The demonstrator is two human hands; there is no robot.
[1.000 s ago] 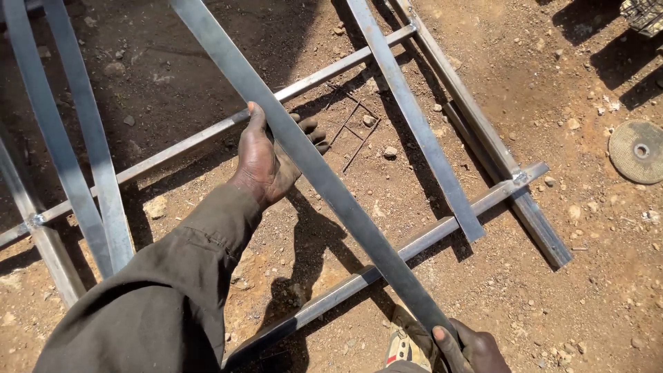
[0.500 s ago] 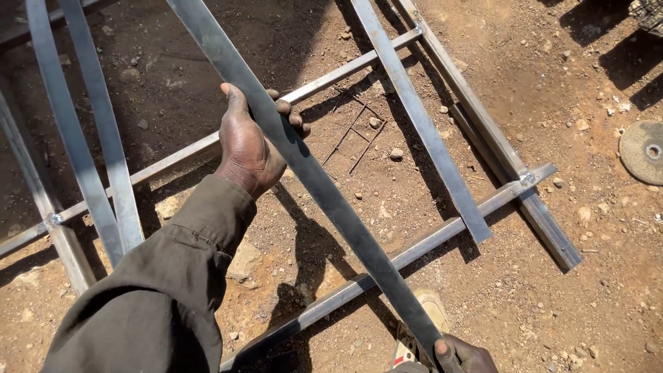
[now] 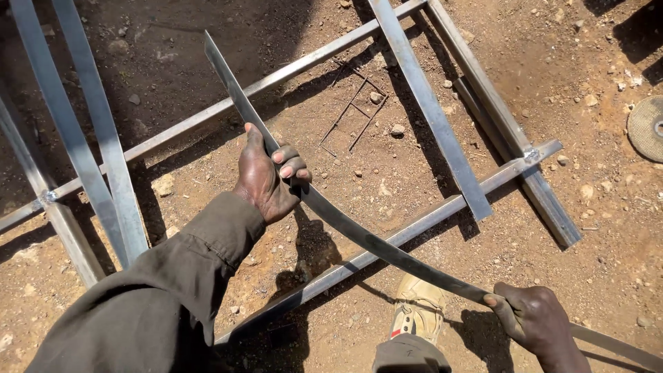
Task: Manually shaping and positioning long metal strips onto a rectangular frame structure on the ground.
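Note:
A long flat metal strip [image 3: 359,235] runs from upper left to lower right and is bent into a curve. My left hand [image 3: 269,176] is shut around its middle part, in an olive-grey sleeve. My right hand [image 3: 535,318] grips the strip near its lower right end. Below the strip lies a metal frame [image 3: 428,214] of flat bars and tubes on the red dirt ground. My foot in a light shoe [image 3: 418,314] stands under the strip beside one frame bar.
Two parallel flat bars [image 3: 90,138] lie at the left. A thick tube [image 3: 497,124] runs along the frame's right side. A small bent wire piece [image 3: 352,107] and stones lie on the dirt. A round grinding disc [image 3: 649,128] rests at the right edge.
The strip was straight before and is now bowed into a curve. My left hand has slid lower along it, and my right hand has come more into view.

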